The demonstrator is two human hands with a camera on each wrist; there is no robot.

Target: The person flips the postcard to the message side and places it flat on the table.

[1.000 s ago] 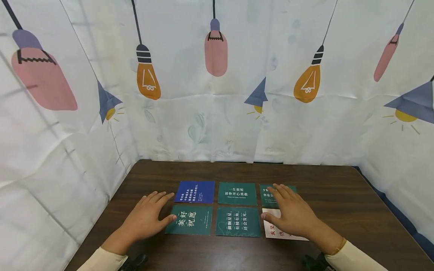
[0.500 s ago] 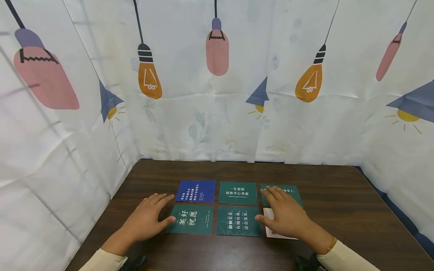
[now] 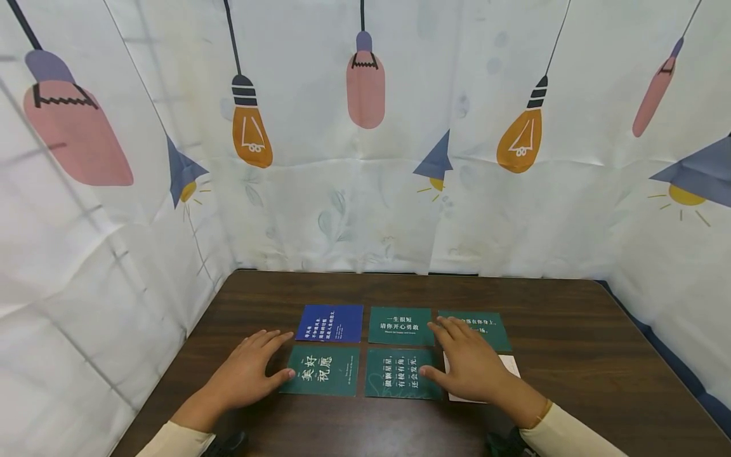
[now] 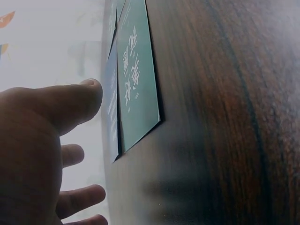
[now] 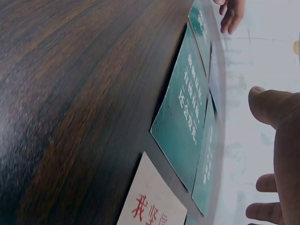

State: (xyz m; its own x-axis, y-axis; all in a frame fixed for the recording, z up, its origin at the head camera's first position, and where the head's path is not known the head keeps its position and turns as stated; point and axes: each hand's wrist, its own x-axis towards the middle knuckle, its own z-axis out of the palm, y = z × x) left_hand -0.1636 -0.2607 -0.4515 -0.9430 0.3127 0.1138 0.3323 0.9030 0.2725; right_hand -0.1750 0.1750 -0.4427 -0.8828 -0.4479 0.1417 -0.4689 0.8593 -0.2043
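Several printed cards lie flat on a dark wooden table in two rows. My left hand (image 3: 242, 371), fingers spread, hovers at the left end of the rows, its thumb by the green card (image 3: 328, 374) with large white characters. Behind that lies a blue card (image 3: 337, 322). My right hand (image 3: 471, 365), spread and holding nothing, is over the right end. It partly covers a white card (image 5: 152, 199) with red characters and a green card (image 3: 493, 327) behind it. Its thumb overlaps the front middle green card (image 5: 180, 115). A back middle green card (image 3: 394, 317) shows nearly whole.
The wooden table (image 3: 571, 336) has its far edge against a white curtain (image 3: 314, 216) printed with lamps and bulbs. More curtain hangs at the left and right sides. Dark blue fabric (image 3: 674, 355) shows beyond the table's right edge.
My right hand has moved left, from over the right-hand cards toward the middle ones, uncovering more of the back right green card. The left hand and the cards stay nearly where they were.
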